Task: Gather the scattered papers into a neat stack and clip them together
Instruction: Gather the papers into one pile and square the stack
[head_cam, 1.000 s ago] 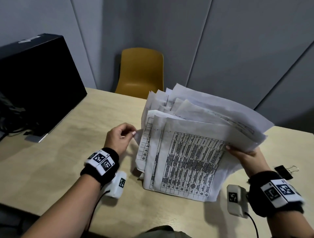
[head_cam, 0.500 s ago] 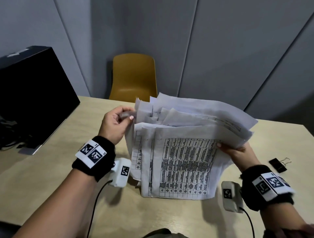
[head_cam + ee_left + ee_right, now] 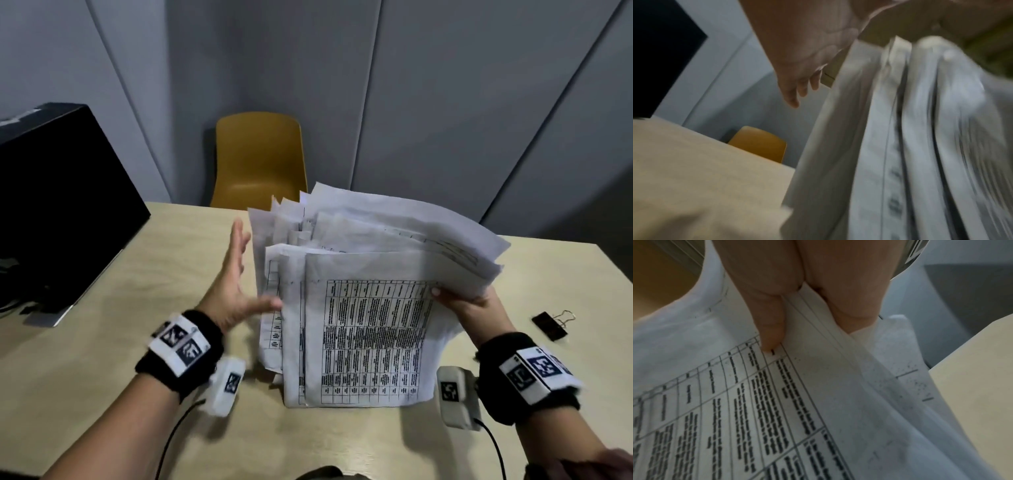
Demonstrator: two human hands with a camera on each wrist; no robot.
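While standing on edge on table (image 3: 102,342), papers (image 3: 370,335) lean in an uneven bundle, bottom edge on the wood, tops fanned and staggered toward the far side. Printed grid faces the camera on the front sheet. Monitor (image 3: 58,205) sits at far left on the table, dark, back turned. Yellow chair (image 3: 260,161) stands behind the far table edge, against grey wall panels. Right hand (image 3: 469,308) clamps the papers at their right edge, thumb on the front sheet, fingers behind; right wrist view shows thumb (image 3: 768,321) pressed on the printed sheet and the bundle pinched between thumb and fingers. Left hand (image 3: 233,284) spread flat, fingers straight and apart, palm facing the papers' left edge; thumb just at or touching the front sheets, hard to tell which, motion blur. Left wrist view blurred too: palm (image 3: 801,53) beside the sheet edges, fingers extended, holding nothing. Binder clip (image 3: 551,325) lies on the table well right of the papers, past the right wrist, black with wire handles, untouched.
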